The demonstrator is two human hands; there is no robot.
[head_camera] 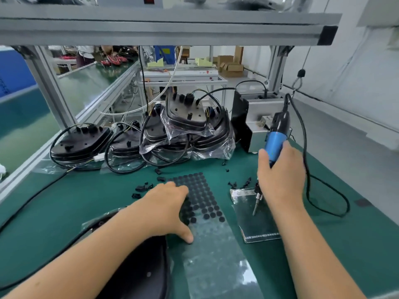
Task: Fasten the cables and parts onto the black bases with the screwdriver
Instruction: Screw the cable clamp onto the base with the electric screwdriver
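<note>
The right hand [280,175] grips the blue electric screwdriver [275,145], bit angled down beneath it. The left hand [166,210] lies palm-down, fingers hidden, on the sheet of black pads [205,203].

green bench mat [323,244] | black bases [151,134] | dot sheet [207,203] | clips [142,187]

- No words or numbers can be read anywhere.
- The clear plastic bag [258,214] near the right edge of the bench [345,244] has a white strip with tiny print along its near edge. The print is too small and blurry to read.
- The white box [181,72] behind the far edge of the bench has small red marks on its front. They are too small to make out.
</note>
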